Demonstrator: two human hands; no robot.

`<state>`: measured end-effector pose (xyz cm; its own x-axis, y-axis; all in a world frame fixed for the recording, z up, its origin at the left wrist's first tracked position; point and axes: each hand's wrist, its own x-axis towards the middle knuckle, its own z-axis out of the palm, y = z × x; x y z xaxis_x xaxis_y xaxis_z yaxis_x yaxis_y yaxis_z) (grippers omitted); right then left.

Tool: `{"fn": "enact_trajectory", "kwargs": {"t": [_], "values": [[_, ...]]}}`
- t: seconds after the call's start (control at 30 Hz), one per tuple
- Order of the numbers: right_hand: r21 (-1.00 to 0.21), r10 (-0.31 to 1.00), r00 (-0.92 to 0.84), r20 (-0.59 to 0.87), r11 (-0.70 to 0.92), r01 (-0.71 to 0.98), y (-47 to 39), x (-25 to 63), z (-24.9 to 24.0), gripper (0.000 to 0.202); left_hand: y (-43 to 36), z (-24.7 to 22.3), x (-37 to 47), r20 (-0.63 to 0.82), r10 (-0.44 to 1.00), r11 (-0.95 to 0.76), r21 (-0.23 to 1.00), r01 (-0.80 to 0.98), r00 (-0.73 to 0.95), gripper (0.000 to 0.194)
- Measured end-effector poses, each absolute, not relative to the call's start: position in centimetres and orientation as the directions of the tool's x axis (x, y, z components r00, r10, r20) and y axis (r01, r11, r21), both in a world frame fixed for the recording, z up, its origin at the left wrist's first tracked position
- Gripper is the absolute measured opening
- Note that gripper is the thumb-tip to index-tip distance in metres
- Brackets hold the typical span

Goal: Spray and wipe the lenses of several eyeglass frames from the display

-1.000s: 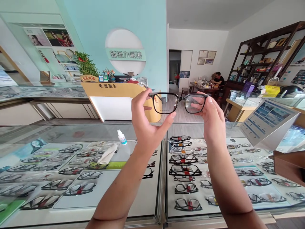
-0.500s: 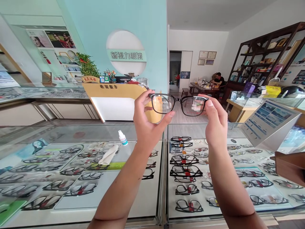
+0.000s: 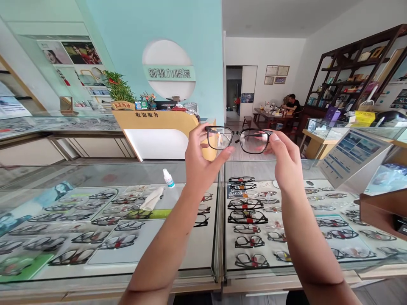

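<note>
On the left, a white cloth (image 3: 152, 199), soft-looking and crumpled, lies on the glass counter (image 3: 159, 276), near a small bottle (image 3: 168, 178). The left hand (image 3: 199, 166) grips one end of the glasses (image 3: 235, 133); if its thumb, close under the lens, slides up, it could smear it. The glasses are above the counter, between both hands: thin dark frame, clear rounded-rectangular lenses. The right hand (image 3: 288, 163) pinches the other end; uneven pulling could bend the frame.
</note>
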<state>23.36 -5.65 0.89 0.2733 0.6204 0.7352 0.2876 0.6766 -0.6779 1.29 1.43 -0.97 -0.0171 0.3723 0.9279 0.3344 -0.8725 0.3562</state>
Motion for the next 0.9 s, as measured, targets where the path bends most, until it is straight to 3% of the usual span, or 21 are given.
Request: {"fn": "enact_trajectory", "kwargs": {"t": [0.2,0.43,0.77,0.9], "values": [[-0.757,0.727,0.211,0.653,0.621,0.204,-4.4,23.4,-4.1,0.049,1.5,-6.7,0.8,0.899,0.435,-0.821,0.421,0.385,-0.055,0.079],[-0.835,0.82,0.161,0.55,0.545,0.078,-2.5,22.6,-10.6,0.054,2.2,-13.6,0.2,0.898,0.434,-0.779,0.412,0.473,-0.067,0.076],[-0.868,0.878,0.065,0.474,0.479,-0.131,-2.0,23.0,-12.3,0.047,2.9,-15.6,0.4,0.869,0.495,-0.77,0.449,0.453,-0.021,0.081],[-0.877,0.889,0.049,0.456,0.458,-0.144,-1.9,22.9,-12.2,0.046,3.0,-15.9,0.7,0.855,0.518,-0.777,0.474,0.415,-0.005,0.082]]}}
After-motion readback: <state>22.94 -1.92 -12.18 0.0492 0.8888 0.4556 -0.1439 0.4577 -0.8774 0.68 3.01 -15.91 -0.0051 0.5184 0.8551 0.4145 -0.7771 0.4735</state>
